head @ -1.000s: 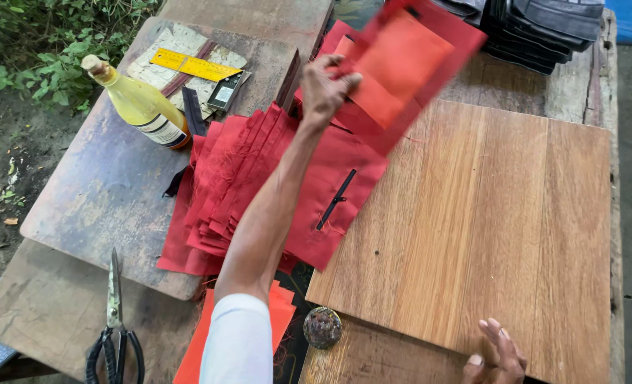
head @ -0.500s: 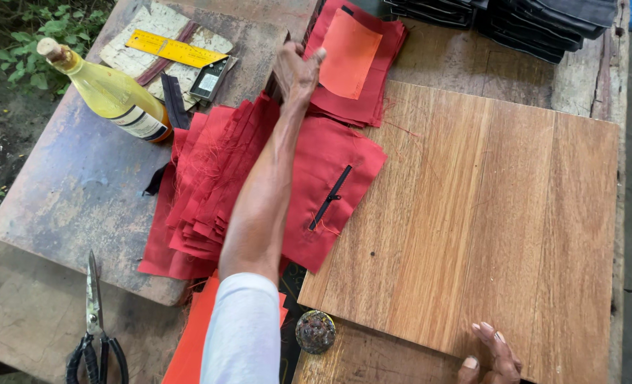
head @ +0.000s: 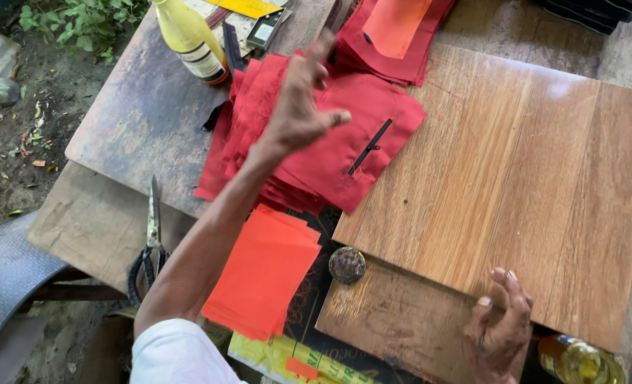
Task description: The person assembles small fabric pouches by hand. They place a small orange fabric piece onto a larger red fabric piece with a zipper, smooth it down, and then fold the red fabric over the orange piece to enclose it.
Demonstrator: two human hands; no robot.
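Outdoors, the empty, spread left hand (head: 298, 107) hovers over red cloth (head: 330, 146); the empty right hand (head: 501, 331) presses the wooden board (head: 529, 171).

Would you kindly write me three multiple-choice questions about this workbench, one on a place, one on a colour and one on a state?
1. Where do the scissors lie?
A. On the light wooden board
B. On the lower bench at the left, beside the raised arm
C. On the red fabric pile

2. What colour is the bottle at the top left?
A. Yellow
B. Blue
C. White

3. What is the left hand doing?
A. Gripping the scissors
B. Pressing on the board
C. Raised open and empty above the red fabric pieces

Answers: 1 B, the scissors rest on the worn bench, off the board. 2 A, its body is plainly yellow. 3 C, the fingers are spread with nothing held.
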